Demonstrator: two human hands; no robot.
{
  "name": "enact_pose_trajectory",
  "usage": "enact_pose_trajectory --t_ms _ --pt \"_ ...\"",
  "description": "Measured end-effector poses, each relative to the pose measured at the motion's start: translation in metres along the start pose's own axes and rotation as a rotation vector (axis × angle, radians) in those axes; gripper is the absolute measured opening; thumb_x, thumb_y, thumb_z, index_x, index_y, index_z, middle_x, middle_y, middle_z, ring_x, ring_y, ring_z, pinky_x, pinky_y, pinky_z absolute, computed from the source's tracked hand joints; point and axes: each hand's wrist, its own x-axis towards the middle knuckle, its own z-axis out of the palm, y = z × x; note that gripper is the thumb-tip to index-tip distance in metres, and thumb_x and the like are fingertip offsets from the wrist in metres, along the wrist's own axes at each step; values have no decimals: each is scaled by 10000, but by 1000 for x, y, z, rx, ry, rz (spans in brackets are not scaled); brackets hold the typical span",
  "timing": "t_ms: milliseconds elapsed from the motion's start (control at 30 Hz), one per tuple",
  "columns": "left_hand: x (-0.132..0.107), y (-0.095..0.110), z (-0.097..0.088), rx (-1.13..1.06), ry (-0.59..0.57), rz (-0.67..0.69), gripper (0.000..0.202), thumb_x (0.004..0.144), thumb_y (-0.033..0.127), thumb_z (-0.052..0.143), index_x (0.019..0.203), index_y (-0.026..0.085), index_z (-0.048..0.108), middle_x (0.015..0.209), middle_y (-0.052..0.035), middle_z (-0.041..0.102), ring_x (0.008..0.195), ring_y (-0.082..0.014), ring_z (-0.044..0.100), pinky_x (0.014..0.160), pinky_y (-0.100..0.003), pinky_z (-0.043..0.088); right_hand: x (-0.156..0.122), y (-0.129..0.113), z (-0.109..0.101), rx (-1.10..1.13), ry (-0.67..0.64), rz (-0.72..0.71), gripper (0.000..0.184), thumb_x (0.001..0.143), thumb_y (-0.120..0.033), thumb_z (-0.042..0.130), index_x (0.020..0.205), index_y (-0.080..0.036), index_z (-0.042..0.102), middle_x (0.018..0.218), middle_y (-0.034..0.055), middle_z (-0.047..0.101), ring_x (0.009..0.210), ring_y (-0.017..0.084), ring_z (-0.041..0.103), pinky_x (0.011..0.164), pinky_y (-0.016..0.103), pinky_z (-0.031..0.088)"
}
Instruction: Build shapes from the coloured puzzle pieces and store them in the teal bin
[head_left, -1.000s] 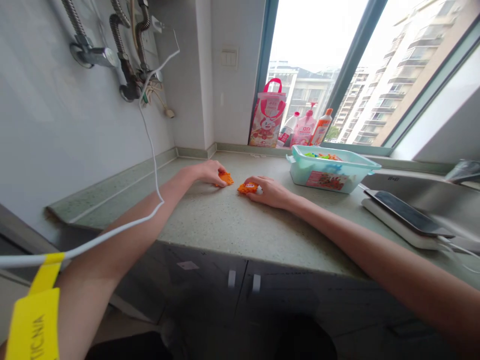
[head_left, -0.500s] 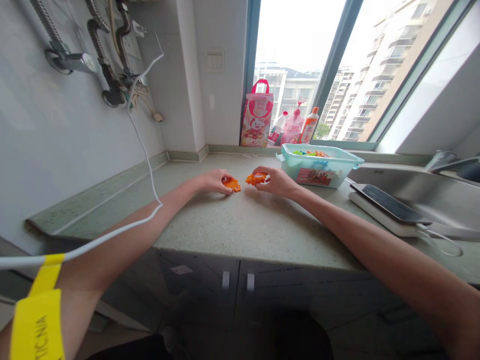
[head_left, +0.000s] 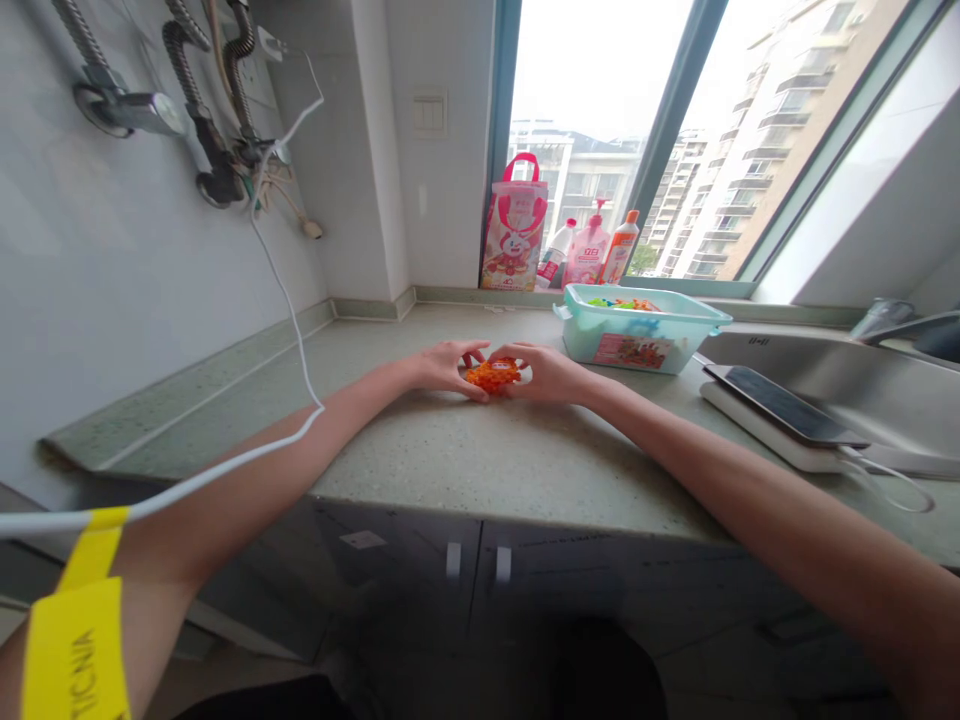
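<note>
Two orange, knobbly-edged plastic toy pieces [head_left: 493,376], like toy gears or building parts, are together just above or on the counter; their exact kind is too small to make out. My left hand [head_left: 447,368] curves around the left side of them, thumb in front and fingers behind. From the right, my right hand [head_left: 549,374] pinches the piece with a pale label. Where the two pieces meet is partly covered by my fingers. Behind my right hand stands a light-green plastic tub [head_left: 645,325] holding colourful pieces.
A phone [head_left: 784,405] lies on a white block beside the steel sink [head_left: 840,375]. A white cable [head_left: 281,275] crosses over my left forearm. On the windowsill are a pink bag [head_left: 515,235] and several bottles [head_left: 587,250]. The counter's front edge [head_left: 510,518] is nearest me.
Both hands have moved toward each other, bringing the two orange pieces together. The left fingers have spread a little around them.
</note>
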Motion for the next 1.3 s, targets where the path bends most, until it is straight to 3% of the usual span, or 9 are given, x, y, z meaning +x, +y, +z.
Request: enact_pose_trajectory --t_ms 100,267,433,600,867,1000,1100,1200,1300 --pt "-4 -10 -13 65 -41 -84 1057 593 638 920 1515 227 606 1223 -96 718 1051 -259 666 847 -313 468 -2 0 1 -39 -79 -9 367 863 -303 759 1221 -239 709 1207 96 748 1058 270 715 969 415 539" --pt "-10 -23 -25 -27 -111 -144 774 657 602 903 1312 219 748 933 -34 743 810 -195 658 718 -303 432 -3 -8 5 -44 -136 38 475 903 -474 785 1292 -237 651 1182 110 751 1050 276 711 936 402 529" --pt "-7 -19 -11 -274 -84 -50 792 696 503 909 1396 215 678 924 -27 749 803 -182 659 747 -309 465 0 -7 13 -34 -116 92 441 931 -470 749 1282 -227 636 1136 99 761 999 253 707 876 368 504" --pt "-1 -14 1 -333 -55 7 938 710 477 913 1528 198 549 934 -40 761 807 -183 664 740 -311 470 1 -6 13 8 -85 92 399 899 -449 775 1215 -227 676 1071 60 775 896 211 699 823 329 485" --pt "-8 -44 -17 -16 129 -96 833 726 614 856 1419 201 647 1068 -79 763 918 -215 669 790 -325 499 0 1 6 -25 -42 70 394 842 -432 824 1165 -242 705 1043 51 784 888 219 713 837 342 511" --pt "-12 -63 -25 55 182 -164 753 755 639 790 1345 182 692 1067 -82 763 921 -218 672 814 -327 504 2 3 -21 -179 67 -45 369 867 -446 808 1165 -253 708 1101 72 777 982 255 712 903 384 530" --pt "-11 -70 -26 74 189 -180 718 772 633 756 1324 177 703 1059 -79 767 929 -219 679 847 -329 503 0 9 -61 -275 306 -78 345 900 -442 771 1188 -268 693 1191 78 761 1079 280 702 986 420 531" --pt "-9 -69 -25 118 183 -189 673 779 632 737 1294 199 727 1059 -77 770 947 -225 685 868 -328 495 -13 22 -105 -443 617 105 361 916 -454 733 1218 -270 662 1238 93 731 1125 301 686 1010 442 527" --pt "-9 -64 -24 147 173 -193 630 788 636 715 1244 203 761 1062 -85 772 962 -234 687 869 -326 491 -34 41 -139 -598 830 359 422 976 -469 641 1322 -234 588 1294 139 687 1197 308 639 1068 456 481"
